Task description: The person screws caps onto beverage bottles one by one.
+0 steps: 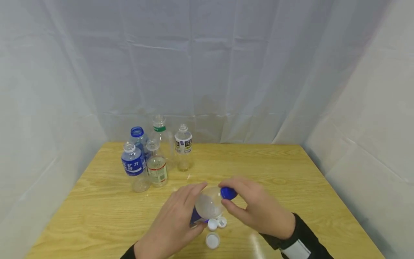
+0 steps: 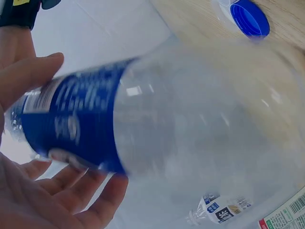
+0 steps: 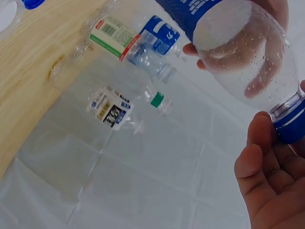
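Observation:
A clear plastic bottle (image 1: 209, 205) with a blue label lies tilted in my left hand (image 1: 174, 221), its neck pointing right. In the left wrist view, the thumb is above the blue label (image 2: 71, 117) and the fingers are below it. At the neck, my right hand (image 1: 260, 205) pinches a blue bottle cap (image 1: 228, 193) between thumb and fingers. Water drops cling inside the bottle's shoulder in the right wrist view, where the cap (image 3: 291, 121) sits on the neck. Loose white caps (image 1: 212, 240) lie on the table below the hands.
Several uncapped bottles stand at the back left, among them a blue-labelled bottle (image 1: 133, 165), a cream-labelled bottle (image 1: 157, 171) and a white-labelled bottle (image 1: 183, 145). Another blue cap (image 2: 251, 19) lies on the wooden table (image 1: 275, 169). White sheeting (image 1: 207, 72) encloses the back and sides.

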`<state>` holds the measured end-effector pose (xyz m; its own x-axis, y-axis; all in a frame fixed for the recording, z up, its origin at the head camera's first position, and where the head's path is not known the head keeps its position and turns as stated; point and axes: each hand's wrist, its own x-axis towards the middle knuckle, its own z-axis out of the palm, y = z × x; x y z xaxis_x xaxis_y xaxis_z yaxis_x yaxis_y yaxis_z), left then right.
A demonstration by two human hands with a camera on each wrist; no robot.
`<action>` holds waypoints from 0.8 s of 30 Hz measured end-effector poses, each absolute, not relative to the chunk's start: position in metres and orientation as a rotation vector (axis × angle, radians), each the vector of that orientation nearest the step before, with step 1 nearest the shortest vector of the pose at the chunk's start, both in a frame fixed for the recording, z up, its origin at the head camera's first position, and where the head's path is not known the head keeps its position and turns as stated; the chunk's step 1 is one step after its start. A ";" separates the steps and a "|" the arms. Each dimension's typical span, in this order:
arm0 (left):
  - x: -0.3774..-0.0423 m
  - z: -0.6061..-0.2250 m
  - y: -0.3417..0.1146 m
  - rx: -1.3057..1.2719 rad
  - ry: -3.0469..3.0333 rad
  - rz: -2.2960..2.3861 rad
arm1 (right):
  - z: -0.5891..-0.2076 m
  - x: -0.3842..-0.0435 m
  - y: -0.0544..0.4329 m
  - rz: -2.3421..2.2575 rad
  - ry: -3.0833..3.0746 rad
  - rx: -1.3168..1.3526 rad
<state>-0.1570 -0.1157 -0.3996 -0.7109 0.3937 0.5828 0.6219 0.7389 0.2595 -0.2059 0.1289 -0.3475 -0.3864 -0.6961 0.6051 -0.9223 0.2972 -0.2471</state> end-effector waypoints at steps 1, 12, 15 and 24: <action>-0.157 -0.400 -0.116 -0.764 -2.434 -0.611 | -0.346 -0.207 0.132 0.809 -2.196 1.434; -0.156 -0.404 -0.123 -0.721 -2.471 -0.570 | -0.326 -0.223 0.171 0.766 -2.271 1.212; -0.155 -0.405 -0.125 -0.712 -2.504 -0.564 | -0.324 -0.230 0.184 0.729 -2.271 1.168; -0.154 -0.410 -0.127 -0.711 -2.532 -0.570 | -0.321 -0.255 0.224 0.601 -2.235 1.032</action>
